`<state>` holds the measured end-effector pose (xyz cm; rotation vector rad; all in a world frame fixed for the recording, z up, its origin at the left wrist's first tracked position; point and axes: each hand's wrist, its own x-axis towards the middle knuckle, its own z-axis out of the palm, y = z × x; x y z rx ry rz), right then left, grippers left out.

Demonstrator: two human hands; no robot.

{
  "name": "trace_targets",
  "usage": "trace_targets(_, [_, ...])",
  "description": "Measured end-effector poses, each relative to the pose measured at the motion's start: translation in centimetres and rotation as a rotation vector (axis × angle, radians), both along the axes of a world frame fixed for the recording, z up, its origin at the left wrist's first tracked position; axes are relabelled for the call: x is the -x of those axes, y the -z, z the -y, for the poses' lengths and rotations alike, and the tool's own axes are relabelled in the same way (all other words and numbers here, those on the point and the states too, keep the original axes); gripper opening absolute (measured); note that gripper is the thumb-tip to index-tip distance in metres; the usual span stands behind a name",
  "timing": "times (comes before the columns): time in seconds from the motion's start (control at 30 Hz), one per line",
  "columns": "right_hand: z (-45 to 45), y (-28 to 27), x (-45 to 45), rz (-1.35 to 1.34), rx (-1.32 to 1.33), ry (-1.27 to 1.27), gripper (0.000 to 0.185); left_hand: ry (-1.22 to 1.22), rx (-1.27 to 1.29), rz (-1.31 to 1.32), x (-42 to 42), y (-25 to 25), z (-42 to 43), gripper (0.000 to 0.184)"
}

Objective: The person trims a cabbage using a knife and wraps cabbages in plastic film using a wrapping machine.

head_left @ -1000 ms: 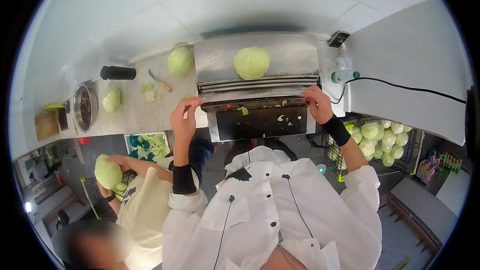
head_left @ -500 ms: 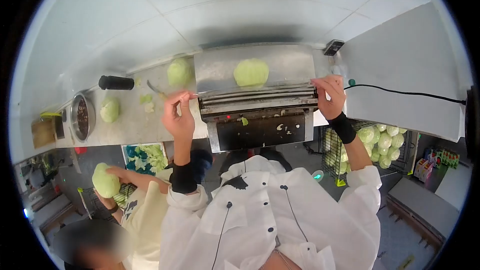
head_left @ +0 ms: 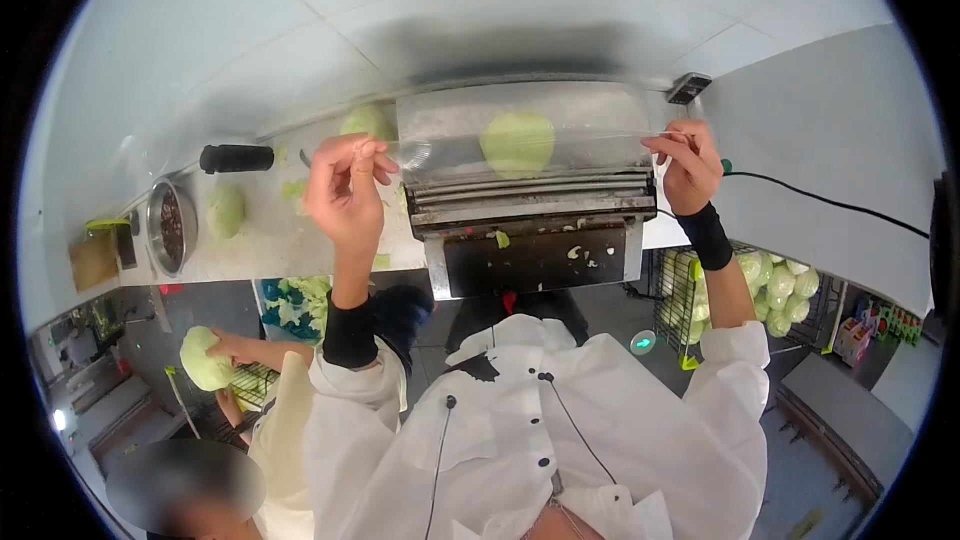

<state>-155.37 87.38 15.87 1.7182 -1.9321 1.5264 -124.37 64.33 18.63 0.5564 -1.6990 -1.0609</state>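
Observation:
Clear plastic film (head_left: 600, 143) stretches between my two hands, over the metal plate of the wrapping machine (head_left: 530, 192). My left hand (head_left: 350, 180) pinches the film's left edge, in front of a cabbage at the back of the counter. On the right, my right hand (head_left: 690, 165) pinches the other edge beside the plate. A pale green cabbage (head_left: 517, 143) lies on the plate behind the rollers, seen partly through the film. Leaf scraps lie on the machine's dark front surface.
A co-worker at lower left holds a cabbage (head_left: 206, 359). On the counter are a metal bowl (head_left: 170, 228), a black cylinder (head_left: 236, 158) and another cabbage (head_left: 226, 211). A wire basket of wrapped cabbages (head_left: 785, 292) stands at right; a black cable (head_left: 830, 188) runs behind.
Both my hands have moved up and away from the rollers, drawing the film out over the plate and cabbage. They have also spread wider apart.

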Motion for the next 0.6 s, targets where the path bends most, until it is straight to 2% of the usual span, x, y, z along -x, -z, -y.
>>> trace_targets(0.27, [4.5, -0.2, 2.5, 0.075, 0.113, 0.048, 0.030, -0.202, 0.048, 0.008, 4.2, -1.1, 1.4, 0.007])
trace_targets(0.53, [9.4, 4.1, 4.7, 0.307, -0.042, 0.006, 0.025, -0.191, -0.099, 0.021, 9.0, 4.5, 8.4, 0.009])
trace_targets(0.6, [10.5, 5.3, 5.2, 0.159, -0.063, 0.053, 0.026, -0.161, -0.115, -0.005, 9.9, 5.5, 9.5, 0.011])
